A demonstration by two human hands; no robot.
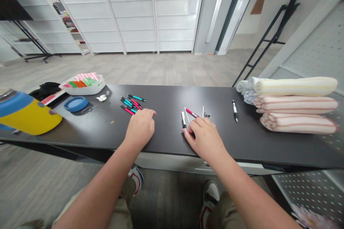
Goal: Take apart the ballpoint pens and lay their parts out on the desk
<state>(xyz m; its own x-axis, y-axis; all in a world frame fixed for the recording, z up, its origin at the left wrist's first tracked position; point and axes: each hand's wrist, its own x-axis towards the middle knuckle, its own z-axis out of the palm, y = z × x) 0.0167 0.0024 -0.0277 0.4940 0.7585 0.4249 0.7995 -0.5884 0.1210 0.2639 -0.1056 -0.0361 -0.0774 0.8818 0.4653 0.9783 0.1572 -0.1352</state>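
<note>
Two bare hands are at work over a dark table. At its far left end a jug, yellow and blue, leans over at a tilt. Behind it lies black cloth. Next along, near the far edge, a white tray holds pink, orange and green items. In front of the tray lies a blue lid, with a thin cord just beside it and a crumpled tissue to the right.

Several pens, teal and red with black parts, lie in a loose heap left of centre. The left hand is at the near right side of this heap, its fingers curled under, its back to the camera. Whether it grips a pen cannot be told, as its fingertips are hidden.

Right of centre lie pen parts: a white and black piece, a thin rod, a red barrel, a second rod and small dark bits. The right hand is lowered at their near side, fingers bent; its grip cannot be determined.

Further right, one black and white pen lies alone, pointing away from the person. At the right end, rolled towels, cream, pink-striped and bluish, are stacked.
</note>
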